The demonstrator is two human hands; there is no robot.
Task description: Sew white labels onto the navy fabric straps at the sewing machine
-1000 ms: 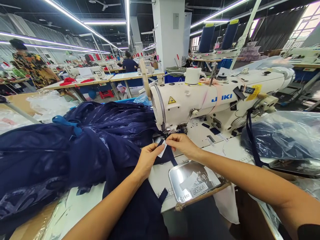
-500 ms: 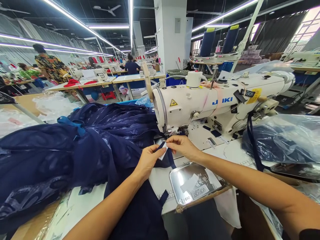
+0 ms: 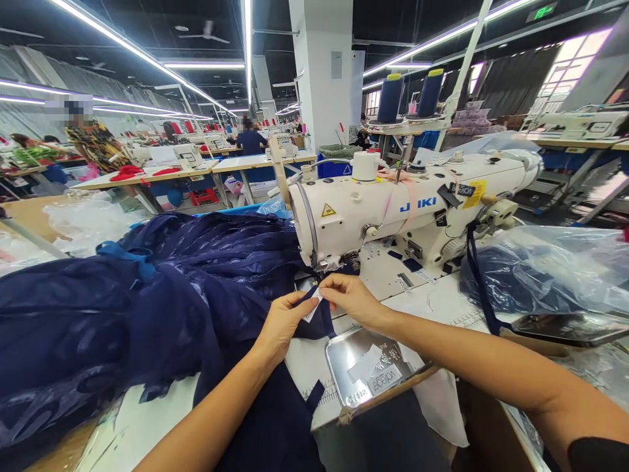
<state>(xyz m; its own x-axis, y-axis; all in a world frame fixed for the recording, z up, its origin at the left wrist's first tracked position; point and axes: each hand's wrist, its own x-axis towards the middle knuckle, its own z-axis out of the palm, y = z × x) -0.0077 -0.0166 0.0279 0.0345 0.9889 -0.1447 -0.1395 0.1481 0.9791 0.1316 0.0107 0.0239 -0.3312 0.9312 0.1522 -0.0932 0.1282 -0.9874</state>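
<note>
In front of the needle area of a white sewing machine (image 3: pixel 358 210), my two hands meet at a small white label (image 3: pixel 311 311). The thumb and fingers of my left hand (image 3: pixel 284 318) pinch the label together with a strip of navy fabric (image 3: pixel 327 320). My right hand (image 3: pixel 351 300) pinches the label's upper right corner, its fingertips close to the left thumb. The navy strip runs under the hands toward the garment pile (image 3: pixel 167 308) on the left. A metal tray (image 3: pixel 344 357) with several loose white labels (image 3: pixel 386 380) lies just below my right hand.
Small dark patches (image 3: pixel 413 264) and a printed label lie on the machine bed. A clear plastic bag (image 3: pixel 535 275) of navy cloth is at the right. Two thread cones (image 3: pixel 390 98) stand behind the machine. Other people (image 3: pixel 250 137) and workbenches (image 3: pixel 265 160) fill the background.
The view has shifted, so the machine appears slightly further left and my hands slightly lower. Both hands still pinch the white label at the machine's front.
</note>
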